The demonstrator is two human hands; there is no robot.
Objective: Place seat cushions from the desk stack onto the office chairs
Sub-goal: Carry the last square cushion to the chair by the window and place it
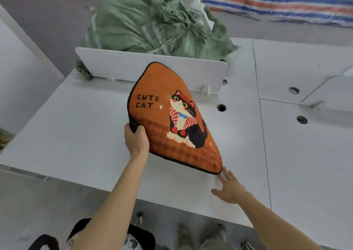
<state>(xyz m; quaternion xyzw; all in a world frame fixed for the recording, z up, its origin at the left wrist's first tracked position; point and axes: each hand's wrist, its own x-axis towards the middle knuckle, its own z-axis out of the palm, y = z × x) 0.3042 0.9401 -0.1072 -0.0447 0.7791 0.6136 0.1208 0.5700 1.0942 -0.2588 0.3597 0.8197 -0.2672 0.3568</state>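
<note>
An orange seat cushion [164, 116] with a black rim, a cartoon cat and the words "CUTE CAT" is tilted up above the white desk [76, 135]. My left hand [136, 139] grips its lower left corner. My right hand [230, 187] lies flat and open on the desk, fingertips just at the cushion's lower right corner. At the bottom left edge, part of another cushion [131, 240] with a black rim shows beneath my left arm; what it rests on is hidden.
A white divider panel [118, 66] stands along the desk's far side, with a big green woven sack [149, 22] behind it. Round cable holes [221, 107] dot the desk surfaces to the right. My shoes [202, 236] stand on the floor below the desk edge.
</note>
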